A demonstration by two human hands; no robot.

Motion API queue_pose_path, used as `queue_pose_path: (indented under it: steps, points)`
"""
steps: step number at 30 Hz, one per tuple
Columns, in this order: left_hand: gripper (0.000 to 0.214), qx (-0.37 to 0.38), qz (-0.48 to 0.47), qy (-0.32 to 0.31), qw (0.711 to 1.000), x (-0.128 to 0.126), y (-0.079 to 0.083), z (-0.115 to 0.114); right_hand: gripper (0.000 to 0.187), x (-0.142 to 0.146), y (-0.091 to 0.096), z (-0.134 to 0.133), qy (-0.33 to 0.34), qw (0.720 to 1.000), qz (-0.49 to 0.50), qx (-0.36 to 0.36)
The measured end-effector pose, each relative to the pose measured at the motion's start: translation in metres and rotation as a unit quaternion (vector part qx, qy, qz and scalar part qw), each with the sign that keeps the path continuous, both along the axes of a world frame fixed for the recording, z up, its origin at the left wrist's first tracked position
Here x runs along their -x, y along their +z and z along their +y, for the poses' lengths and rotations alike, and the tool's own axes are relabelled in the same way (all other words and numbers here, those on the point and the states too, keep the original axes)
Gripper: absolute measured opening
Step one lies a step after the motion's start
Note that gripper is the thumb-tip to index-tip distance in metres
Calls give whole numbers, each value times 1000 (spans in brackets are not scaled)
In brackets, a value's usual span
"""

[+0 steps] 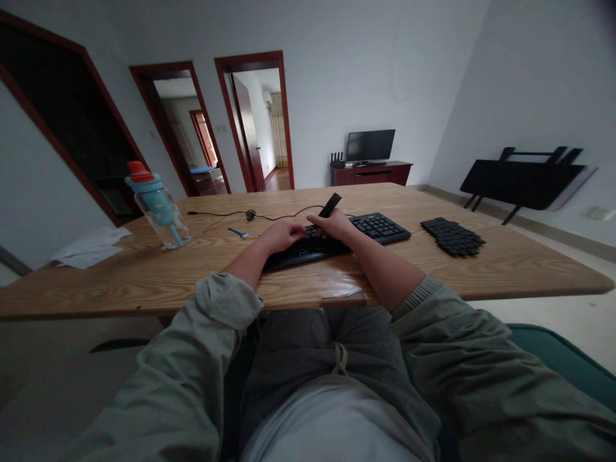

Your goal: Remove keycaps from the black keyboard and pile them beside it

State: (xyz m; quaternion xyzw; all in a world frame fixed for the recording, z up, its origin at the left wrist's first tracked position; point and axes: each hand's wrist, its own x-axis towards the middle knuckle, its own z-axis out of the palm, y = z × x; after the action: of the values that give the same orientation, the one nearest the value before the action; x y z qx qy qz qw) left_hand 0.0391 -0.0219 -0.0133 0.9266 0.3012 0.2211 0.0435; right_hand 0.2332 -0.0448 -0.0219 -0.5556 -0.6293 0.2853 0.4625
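Note:
A black keyboard (380,228) lies on the wooden table (144,276) in front of me. My left hand (282,234) rests on the keyboard's left part with its fingers curled down onto the keys. My right hand (334,224) is closed round a slim black tool (330,205) that sticks up and away from the keyboard's middle. A pile of loose black keycaps (452,235) sits to the right of the keyboard. Its thin black cable (250,215) runs off to the left behind my hands.
A clear bottle with a blue and orange lid (156,205) stands at the left, white paper (89,247) beside it. A small blue item (238,233) lies near the cable. A folded black table (522,183) leans on the right wall. Doorways and a TV stand (370,172) are behind.

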Motion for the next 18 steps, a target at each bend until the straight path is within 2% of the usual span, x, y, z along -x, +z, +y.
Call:
queue_pose_path:
  steps: [7, 18]
  points:
    - [19, -15, 31, 10, 999, 0, 2, -3, 25, 0, 2, -2, 14, 1000, -25, 9]
    - [19, -14, 33, -17, 999, 2, 2, -2, 23, 4, 9, -10, 39, 997, -70, -9]
